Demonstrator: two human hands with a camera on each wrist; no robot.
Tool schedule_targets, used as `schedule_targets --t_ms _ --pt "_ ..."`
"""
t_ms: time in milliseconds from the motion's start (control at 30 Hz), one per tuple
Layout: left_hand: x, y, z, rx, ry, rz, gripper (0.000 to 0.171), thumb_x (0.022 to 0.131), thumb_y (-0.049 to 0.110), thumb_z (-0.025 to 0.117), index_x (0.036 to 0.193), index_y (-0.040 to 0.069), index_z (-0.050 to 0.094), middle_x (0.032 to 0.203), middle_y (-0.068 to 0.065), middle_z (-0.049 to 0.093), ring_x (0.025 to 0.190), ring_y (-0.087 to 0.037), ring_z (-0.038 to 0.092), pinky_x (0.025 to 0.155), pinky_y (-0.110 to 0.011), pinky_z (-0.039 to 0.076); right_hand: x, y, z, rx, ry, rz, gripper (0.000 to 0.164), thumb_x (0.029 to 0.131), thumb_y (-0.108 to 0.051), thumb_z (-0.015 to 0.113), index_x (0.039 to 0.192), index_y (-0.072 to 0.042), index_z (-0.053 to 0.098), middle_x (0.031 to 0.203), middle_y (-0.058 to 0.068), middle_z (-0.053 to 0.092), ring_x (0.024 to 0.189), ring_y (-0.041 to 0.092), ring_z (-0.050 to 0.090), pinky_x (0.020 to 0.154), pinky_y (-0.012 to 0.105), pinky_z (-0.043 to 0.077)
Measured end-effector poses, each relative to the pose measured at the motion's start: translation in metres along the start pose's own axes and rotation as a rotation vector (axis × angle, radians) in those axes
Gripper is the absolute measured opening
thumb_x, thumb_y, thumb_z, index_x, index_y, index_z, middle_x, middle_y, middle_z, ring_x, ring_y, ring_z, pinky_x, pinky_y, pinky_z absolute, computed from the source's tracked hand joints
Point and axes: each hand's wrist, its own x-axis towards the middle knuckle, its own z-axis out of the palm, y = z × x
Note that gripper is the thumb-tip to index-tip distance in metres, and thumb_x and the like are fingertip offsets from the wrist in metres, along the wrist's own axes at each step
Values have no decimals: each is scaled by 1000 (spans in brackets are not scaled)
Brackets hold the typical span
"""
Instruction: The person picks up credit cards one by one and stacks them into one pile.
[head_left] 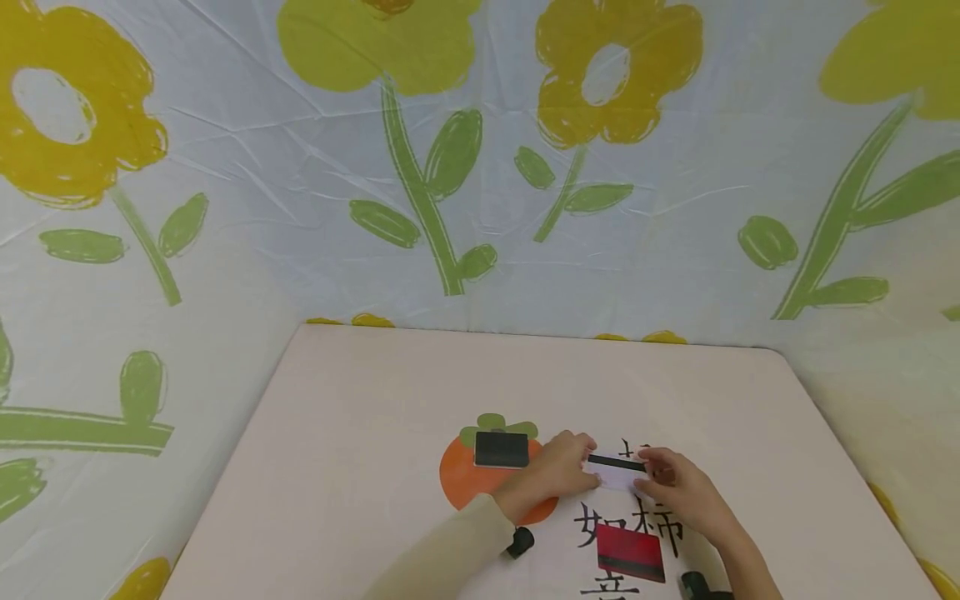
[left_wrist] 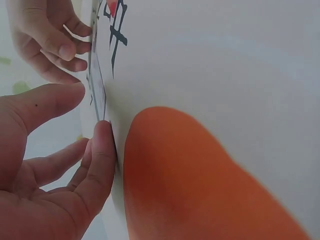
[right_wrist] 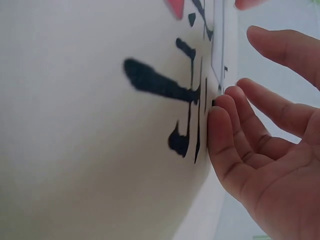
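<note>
Between the two hands lies a white card (head_left: 617, 475) with a black stripe along its far edge, like the back of a bank card. At its left end is my left hand (head_left: 558, 467), thumb and fingers apart, fingertips at the card's edge. My right hand (head_left: 678, 487) is at the other end with loosely bent fingers. In the right wrist view its fingertips (right_wrist: 220, 117) rest by the tabletop, and no grip on the card (right_wrist: 218, 40) shows. A red card (head_left: 631, 552) lies nearer, below the right hand.
A dark flat rectangle (head_left: 501, 449) with a pale near edge lies on the orange persimmon print (head_left: 461, 475), left of the hands. Black written characters (head_left: 660, 525) mark the pale tabletop (head_left: 360, 433). Flower-printed cloth (head_left: 315, 167) stands around the table.
</note>
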Motion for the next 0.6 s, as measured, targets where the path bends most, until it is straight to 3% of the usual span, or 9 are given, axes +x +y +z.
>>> schedule_targets --t_ms 267,600 --pt "0 1 1 21 -10 -64 42 85 21 79 124 12 64 93 5 55 76 -5 49 68 -17 43 4 9 1 -3 -28 -1 51 88 -13 77 131 4 55 100 12 58 86 22 55 70 30 47" --pt "-1 -3 9 78 36 -51 43 84 21 80 123 15 64 91 6 51 77 -4 48 68 -16 41 6 7 0 -19 -41 -7 53 86 -12 79 129 6 54 98 11 55 84 21 53 69 32 47"
